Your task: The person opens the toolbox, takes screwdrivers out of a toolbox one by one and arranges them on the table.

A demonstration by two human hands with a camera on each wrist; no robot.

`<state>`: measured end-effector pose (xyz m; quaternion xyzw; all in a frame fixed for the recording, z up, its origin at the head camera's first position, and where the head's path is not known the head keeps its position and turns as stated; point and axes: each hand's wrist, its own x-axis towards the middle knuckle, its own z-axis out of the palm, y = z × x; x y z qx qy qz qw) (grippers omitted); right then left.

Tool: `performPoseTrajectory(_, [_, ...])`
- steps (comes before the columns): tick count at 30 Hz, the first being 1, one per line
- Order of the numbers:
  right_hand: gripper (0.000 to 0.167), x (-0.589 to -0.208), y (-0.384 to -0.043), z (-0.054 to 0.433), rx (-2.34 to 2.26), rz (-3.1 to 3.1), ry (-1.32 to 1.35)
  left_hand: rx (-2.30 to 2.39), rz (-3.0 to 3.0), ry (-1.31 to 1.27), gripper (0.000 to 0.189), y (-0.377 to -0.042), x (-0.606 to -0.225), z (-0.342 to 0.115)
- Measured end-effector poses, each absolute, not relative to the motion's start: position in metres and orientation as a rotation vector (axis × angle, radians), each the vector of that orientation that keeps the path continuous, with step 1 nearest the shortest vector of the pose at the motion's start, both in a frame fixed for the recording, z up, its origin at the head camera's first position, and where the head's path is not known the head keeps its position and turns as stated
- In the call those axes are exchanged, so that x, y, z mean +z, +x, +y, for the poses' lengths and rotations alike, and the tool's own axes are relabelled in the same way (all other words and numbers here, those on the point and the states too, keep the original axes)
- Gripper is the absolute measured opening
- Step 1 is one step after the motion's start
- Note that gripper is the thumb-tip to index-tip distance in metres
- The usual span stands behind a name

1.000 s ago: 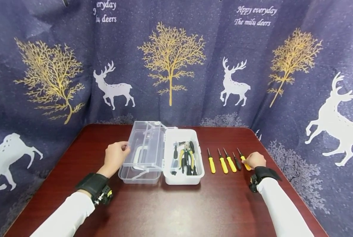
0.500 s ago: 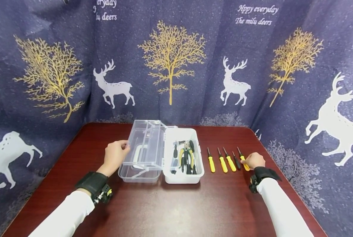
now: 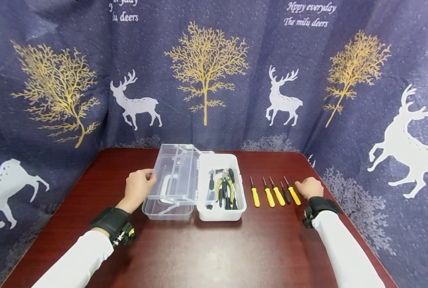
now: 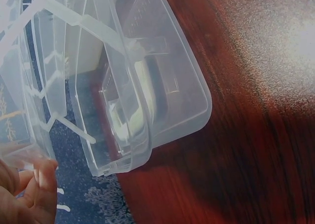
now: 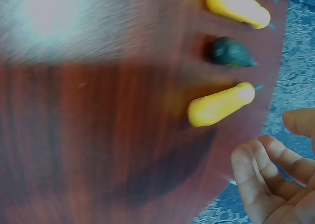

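Observation:
In the head view my left hand [image 3: 137, 189] pinches the left edge of a raised clear plastic tray [image 3: 180, 174] that is part of an opened toolbox. Up close, its fingers [image 4: 45, 177] hold a thin transparent edge. Beside it stands the toolbox's white base [image 3: 221, 216], with pliers [image 3: 219, 188] and several black-handled tools inside. My right hand [image 3: 310, 187] hovers just right of a yellow-handled screwdriver [image 3: 293, 195], fingers loosely bent and nothing between them. That screwdriver lies apart from the hand, next to a black-handled screwdriver [image 5: 229, 51].
More yellow screwdrivers, one of them a yellow-handled screwdriver [image 3: 255, 196] at the left end, lie in a row right of the base. The toolbox's clear lid [image 3: 168, 216] rests on the dark red table [image 3: 214, 256]. A blue deer-patterned curtain [image 3: 231, 96] hangs behind.
My right hand has let go of the rightmost yellow screwdriver and drawn slightly up and away, leaving it on the table. The left hand still holds the clear tray.

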<state>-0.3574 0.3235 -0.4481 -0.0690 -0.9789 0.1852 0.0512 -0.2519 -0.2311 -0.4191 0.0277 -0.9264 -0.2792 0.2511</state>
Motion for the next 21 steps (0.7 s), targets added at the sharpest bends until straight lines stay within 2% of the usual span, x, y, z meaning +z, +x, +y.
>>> performPoseTrajectory(10, [0.032, -0.432, -0.370, 0.300, 0.622, -2.939, -0.162, -0.735, -2.522, 0.078, 0.026, -0.252, -0.419, -0.232])
performPoseTrajectory(21, [0.030, -0.405, -0.365, 0.244, 0.631, -2.950, -0.029, -0.748, -2.538, 0.070, 0.026, -0.250, -0.416, -0.229])
